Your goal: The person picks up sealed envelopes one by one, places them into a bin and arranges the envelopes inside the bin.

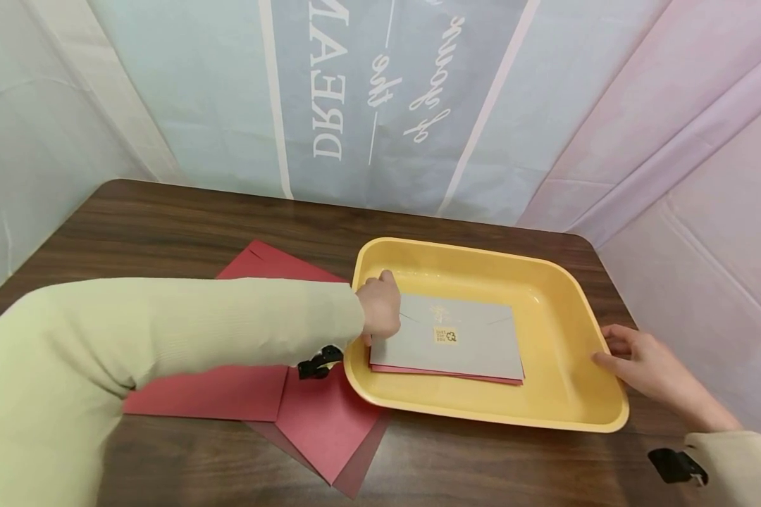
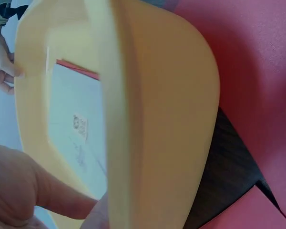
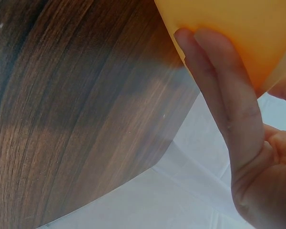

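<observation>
A yellow plastic basin (image 1: 552, 338) with a rolled rim is between my two hands. My left hand (image 1: 382, 306) grips its left rim; the left wrist view shows the thumb (image 2: 62, 195) at that rim. My right hand (image 1: 650, 366) holds the right rim, thumb on the inside. From the right wrist view, two long fingers (image 3: 229, 81) lie against the basin's outer wall. Inside the basin, a pale grey envelope (image 1: 475, 348) with a small gold sticker lies on top of pinkish-red envelopes (image 1: 510, 382), which show only at their edges.
Large red envelopes (image 1: 330, 422) lie on the dark wooden table (image 1: 184, 465), partly hidden by my left sleeve and the basin. A pale printed curtain (image 1: 368, 105) hangs behind the table's back edge, and white cloth (image 1: 723, 282) hangs on the right.
</observation>
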Action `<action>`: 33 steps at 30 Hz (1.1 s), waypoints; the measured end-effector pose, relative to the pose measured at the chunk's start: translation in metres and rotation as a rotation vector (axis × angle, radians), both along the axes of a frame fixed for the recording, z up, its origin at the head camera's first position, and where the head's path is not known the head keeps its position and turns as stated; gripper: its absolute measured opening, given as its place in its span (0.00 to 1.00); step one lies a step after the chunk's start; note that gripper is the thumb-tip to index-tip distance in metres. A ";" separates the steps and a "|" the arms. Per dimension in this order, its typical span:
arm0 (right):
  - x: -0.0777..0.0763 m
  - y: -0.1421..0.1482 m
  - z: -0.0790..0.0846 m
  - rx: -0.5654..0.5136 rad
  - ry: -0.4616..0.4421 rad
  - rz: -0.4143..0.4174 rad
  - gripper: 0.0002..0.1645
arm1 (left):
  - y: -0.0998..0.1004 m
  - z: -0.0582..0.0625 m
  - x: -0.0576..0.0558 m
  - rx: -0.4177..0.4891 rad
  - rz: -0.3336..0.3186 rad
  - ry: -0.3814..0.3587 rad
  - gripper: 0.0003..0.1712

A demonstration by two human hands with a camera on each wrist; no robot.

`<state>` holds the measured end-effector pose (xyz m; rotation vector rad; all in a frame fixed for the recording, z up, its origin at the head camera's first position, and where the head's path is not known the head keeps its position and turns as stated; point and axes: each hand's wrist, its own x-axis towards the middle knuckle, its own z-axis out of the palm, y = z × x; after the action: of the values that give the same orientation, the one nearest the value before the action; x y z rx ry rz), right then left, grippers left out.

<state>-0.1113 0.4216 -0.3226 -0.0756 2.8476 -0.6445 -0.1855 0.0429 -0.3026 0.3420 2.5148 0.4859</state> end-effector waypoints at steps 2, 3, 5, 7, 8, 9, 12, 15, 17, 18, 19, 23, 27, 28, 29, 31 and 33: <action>0.000 -0.001 0.000 0.006 0.000 0.000 0.23 | -0.003 0.002 0.000 0.049 0.005 0.024 0.38; 0.000 -0.001 0.000 0.006 -0.001 0.000 0.23 | -0.004 0.003 0.000 0.074 0.009 0.035 0.39; 0.001 -0.001 0.000 0.009 -0.002 -0.002 0.24 | -0.008 0.005 0.000 0.135 0.022 0.054 0.39; 0.001 -0.001 0.000 0.005 -0.006 -0.003 0.24 | -0.013 0.008 0.000 0.211 0.040 0.066 0.34; 0.001 -0.001 0.000 -0.001 -0.009 -0.004 0.24 | -0.016 0.010 -0.001 0.247 0.050 0.073 0.30; 0.001 -0.002 -0.001 -0.004 -0.009 -0.005 0.24 | -0.019 0.012 -0.002 0.288 0.058 0.077 0.26; 0.001 -0.002 -0.001 -0.008 -0.008 -0.006 0.23 | -0.029 0.018 -0.004 0.387 0.080 0.093 0.15; 0.001 -0.001 -0.001 0.009 -0.001 -0.006 0.24 | -0.038 0.023 -0.007 0.437 0.103 0.120 0.13; 0.001 -0.001 -0.001 0.019 0.000 -0.007 0.24 | -0.044 0.024 -0.008 0.455 0.132 0.133 0.13; 0.001 -0.001 0.000 0.023 -0.001 -0.007 0.24 | -0.047 0.024 -0.009 0.464 0.150 0.133 0.13; 0.001 -0.001 0.000 0.026 0.001 -0.007 0.24 | -0.049 0.024 -0.010 0.474 0.167 0.130 0.13; 0.001 0.000 0.000 0.020 0.004 -0.003 0.24 | -0.057 0.025 -0.012 0.508 0.219 0.115 0.14; 0.002 0.000 -0.001 0.021 0.008 -0.001 0.24 | -0.063 0.024 -0.015 0.528 0.249 0.112 0.13; 0.002 0.000 -0.001 0.023 0.008 -0.001 0.24 | -0.064 0.024 -0.016 0.533 0.256 0.112 0.13; 0.002 -0.001 -0.001 0.026 0.010 -0.001 0.24 | -0.066 0.025 -0.016 0.544 0.263 0.107 0.13; 0.002 -0.001 0.000 0.023 0.010 0.000 0.24 | -0.069 0.025 -0.018 0.567 0.274 0.101 0.13; 0.001 -0.001 0.000 0.016 0.007 0.000 0.24 | -0.073 0.025 -0.019 0.583 0.283 0.098 0.13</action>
<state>-0.1098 0.4204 -0.3227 -0.0748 2.8588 -0.6233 -0.2048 -0.0300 -0.2774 0.2239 2.4795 1.3502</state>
